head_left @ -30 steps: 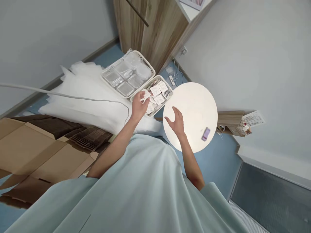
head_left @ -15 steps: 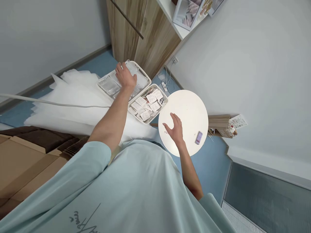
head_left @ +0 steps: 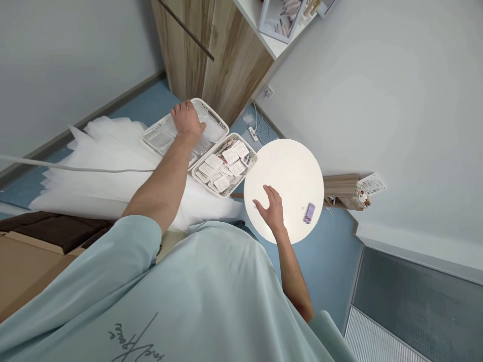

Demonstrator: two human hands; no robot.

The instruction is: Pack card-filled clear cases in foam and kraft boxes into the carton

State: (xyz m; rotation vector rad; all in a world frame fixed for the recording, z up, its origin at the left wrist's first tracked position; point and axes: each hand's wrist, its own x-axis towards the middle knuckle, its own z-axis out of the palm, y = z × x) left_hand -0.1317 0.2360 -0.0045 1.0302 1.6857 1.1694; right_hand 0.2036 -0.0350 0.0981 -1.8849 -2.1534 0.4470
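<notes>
My left hand point(head_left: 186, 119) reaches over the left white basket point(head_left: 226, 128), which holds clear plastic packets point(head_left: 158, 138). Its fingers bend down over the packets with the thumb spread apart; the fingertips are hidden. Over the round white table point(head_left: 289, 161) is my right hand point(head_left: 272, 207), thumb and fingers apart and nothing between them. Beside the left basket, a second white basket point(head_left: 226, 195) contains many small white printed cards point(head_left: 222, 182). A small purple item point(head_left: 309, 213), blurred out, lies on the table right of my right hand.
White mesh-like sheeting point(head_left: 94, 166) spreads under the baskets, crossed by a pale cable point(head_left: 86, 169). A wooden cabinet point(head_left: 211, 40) stands behind. A power strip point(head_left: 252, 133) lies on the blue floor, a cardboard box point(head_left: 30, 266) is at lower left, and a small wooden shelf point(head_left: 341, 186) stands right.
The view has shifted slightly, moving the baskets a little left and down. My left hand stays over the packets, its fingers now bent further down. My right hand keeps its spread shape over the table.
</notes>
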